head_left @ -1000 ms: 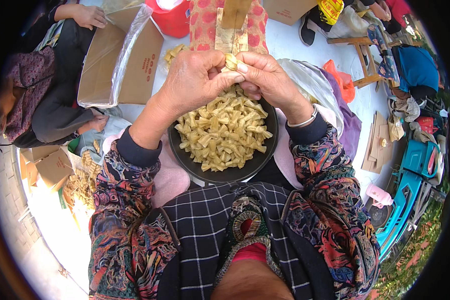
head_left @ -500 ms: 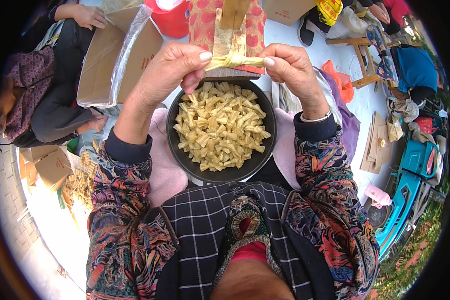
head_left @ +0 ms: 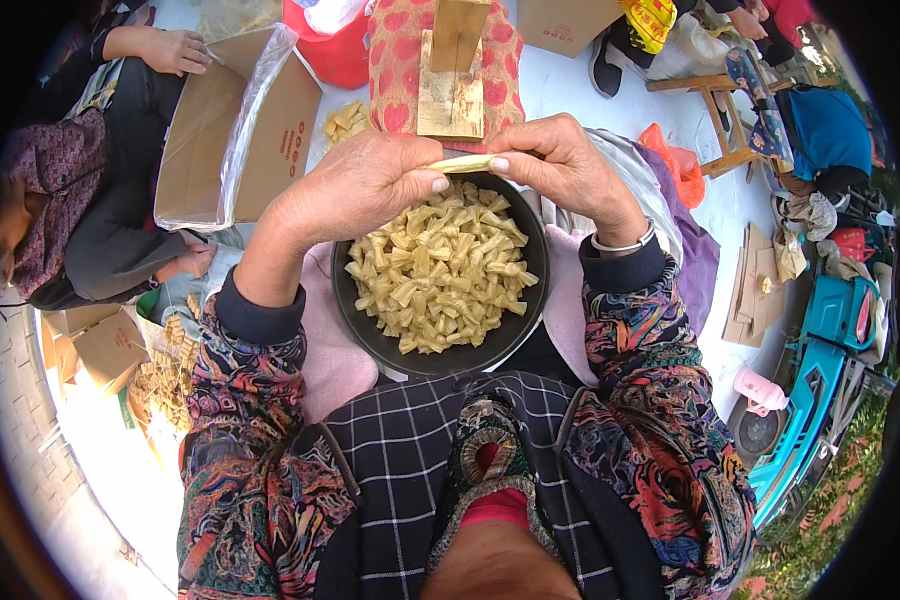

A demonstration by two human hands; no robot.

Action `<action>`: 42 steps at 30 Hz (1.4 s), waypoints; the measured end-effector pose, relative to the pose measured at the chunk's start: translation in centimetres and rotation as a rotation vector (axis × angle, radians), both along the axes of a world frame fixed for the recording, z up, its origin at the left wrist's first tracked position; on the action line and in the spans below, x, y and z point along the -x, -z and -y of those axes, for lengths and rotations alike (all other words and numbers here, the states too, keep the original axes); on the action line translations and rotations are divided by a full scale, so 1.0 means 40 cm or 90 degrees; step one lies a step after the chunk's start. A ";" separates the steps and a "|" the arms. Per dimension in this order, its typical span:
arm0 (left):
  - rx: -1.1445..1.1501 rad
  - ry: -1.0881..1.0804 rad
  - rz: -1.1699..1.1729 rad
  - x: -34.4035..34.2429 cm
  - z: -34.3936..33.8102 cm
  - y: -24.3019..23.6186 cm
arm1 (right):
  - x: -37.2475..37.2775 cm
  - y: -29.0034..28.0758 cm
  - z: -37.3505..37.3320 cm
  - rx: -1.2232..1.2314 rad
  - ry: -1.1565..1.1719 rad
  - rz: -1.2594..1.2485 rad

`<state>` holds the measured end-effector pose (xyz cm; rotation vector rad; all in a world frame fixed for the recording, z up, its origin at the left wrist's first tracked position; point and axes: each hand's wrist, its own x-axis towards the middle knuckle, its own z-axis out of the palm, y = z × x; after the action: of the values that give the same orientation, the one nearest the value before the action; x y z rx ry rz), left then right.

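Observation:
A pale yellow strip (head_left: 465,163), which looks like rolled tofu skin, is stretched between my two hands. My left hand (head_left: 375,180) pinches one end between thumb and fingers. At the other end, my right hand (head_left: 560,165) grips it the same way, a bracelet on its wrist. Right below them a round black pan (head_left: 368,335) sits at my lap, heaped with many knotted tofu skin pieces (head_left: 440,265). Beyond my hands stands a wooden block with an upright post (head_left: 450,110), on a red-spotted cushion (head_left: 394,75). More pale strips (head_left: 346,121) lie just past my left hand.
An open cardboard box (head_left: 270,150) lined with plastic stands at the left, beside a seated person (head_left: 120,150). A red bucket (head_left: 335,55) is at the back. To the right are an orange bag (head_left: 675,160), a wooden stool (head_left: 720,110) and a pink flask (head_left: 758,390).
The strip showed a knot at its middle earlier; a smooth strip now spans my hands. Both hands have come lower, nearer the pan, and the pale strips behind my left hand have come into view.

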<state>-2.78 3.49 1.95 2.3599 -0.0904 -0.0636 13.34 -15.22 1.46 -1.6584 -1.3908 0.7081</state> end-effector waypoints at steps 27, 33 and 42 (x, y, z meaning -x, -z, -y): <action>-0.124 -0.373 0.101 -0.179 -0.072 0.069 | -0.078 0.081 -0.158 -0.083 0.345 0.191; -0.167 -0.382 0.094 -0.175 -0.075 0.100 | -0.095 0.107 -0.176 -0.011 0.329 0.238; 0.642 -0.316 -0.070 -0.114 -0.124 0.094 | -0.082 0.114 -0.082 0.204 0.108 -0.020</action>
<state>1.78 8.47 -1.81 1.3147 0.4230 0.0803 16.62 -11.95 -3.09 -1.9775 -1.1415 0.8880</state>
